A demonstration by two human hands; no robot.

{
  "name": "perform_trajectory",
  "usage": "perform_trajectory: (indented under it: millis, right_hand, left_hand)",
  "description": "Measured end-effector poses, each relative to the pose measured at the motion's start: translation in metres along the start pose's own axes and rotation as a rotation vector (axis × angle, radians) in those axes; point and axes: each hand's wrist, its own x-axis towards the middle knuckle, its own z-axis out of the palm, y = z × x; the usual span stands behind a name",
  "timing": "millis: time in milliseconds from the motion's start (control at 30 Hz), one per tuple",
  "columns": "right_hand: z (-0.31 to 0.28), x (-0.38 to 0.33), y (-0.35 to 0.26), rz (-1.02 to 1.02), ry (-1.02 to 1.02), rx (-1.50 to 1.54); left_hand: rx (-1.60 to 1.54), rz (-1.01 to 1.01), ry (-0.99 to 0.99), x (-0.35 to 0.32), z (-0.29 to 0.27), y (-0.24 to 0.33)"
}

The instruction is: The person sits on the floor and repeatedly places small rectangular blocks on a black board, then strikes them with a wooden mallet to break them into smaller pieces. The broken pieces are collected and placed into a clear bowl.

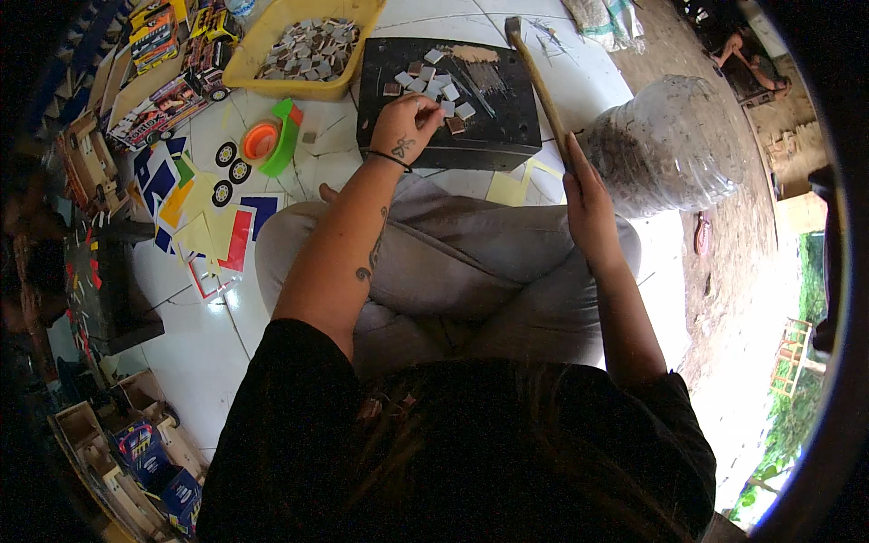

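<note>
My left hand [405, 128] is over a black box [389, 156], its thumb and fingers pinched at the edge of a small square grey piece [448, 109]. Around it on the box lie several similar grey and brown squares [425, 72]. Thin dark nail-like pieces [491, 80] are grouped on the box's right part, beside a tan patch [474, 54]. My right hand [590, 204] is closed round the lower end of a hammer's wooden handle [540, 86]. The hammer's metal head [513, 25] points away from me, past the box's far right corner.
A yellow basin [317, 89] full of small squares stands behind the box. To the left are a green and orange tape dispenser [282, 140], toy wheels [222, 193], coloured sheets [195, 231] and toy trucks [172, 107]. A large clear plastic container [670, 145] stands at right.
</note>
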Motion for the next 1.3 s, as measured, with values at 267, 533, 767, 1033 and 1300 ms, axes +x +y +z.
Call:
perform_trajectory:
  millis: [267,533,767,1033,1300]
  right_hand:
    - [0.04,0.025,0.023,0.303,-0.105,-0.183]
    - [0.057,0.097,-0.007,-0.084,-0.103,-0.426]
    - [0.108,0.155,0.006,0.136,-0.373,-0.576]
    - [0.081,0.145,0.022,0.183,-0.2,-0.168]
    - [0.042,0.103,0.008,0.322,-0.055,0.701]
  left_hand:
    - [0.039,-0.134,0.052,0.014,-0.031,-0.004]
    - [0.317,-0.159,0.235,0.036,-0.076,-0.051]
    - [0.568,-0.089,-0.037,0.031,-0.052,-0.028]
    - [0.241,-0.232,0.193,0.036,-0.079,-0.058]
    - [-0.189,-0.653,0.405,0.027,-0.153,-0.098]
